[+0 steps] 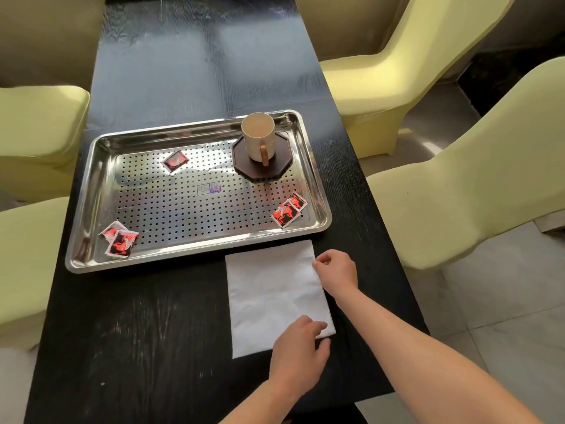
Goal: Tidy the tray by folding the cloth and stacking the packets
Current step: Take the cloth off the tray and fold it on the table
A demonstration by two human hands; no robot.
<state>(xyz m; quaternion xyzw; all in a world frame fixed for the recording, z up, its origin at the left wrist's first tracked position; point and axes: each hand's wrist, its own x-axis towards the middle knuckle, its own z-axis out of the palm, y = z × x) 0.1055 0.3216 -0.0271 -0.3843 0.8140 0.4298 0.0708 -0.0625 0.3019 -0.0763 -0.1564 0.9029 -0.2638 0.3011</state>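
The white cloth [276, 296] lies flat on the dark worktop [159, 325], just beside the steel tray [104, 148] (packets [120, 239] scattered inside it). The right hand [336, 269] pinches the cloth's far right edge; the left hand [301, 347] grips its near right corner.

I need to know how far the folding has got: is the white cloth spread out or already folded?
Cannot tell the fold count. The cloth lies flat as a rectangle on the table beside the tray, both hands at its right edge.
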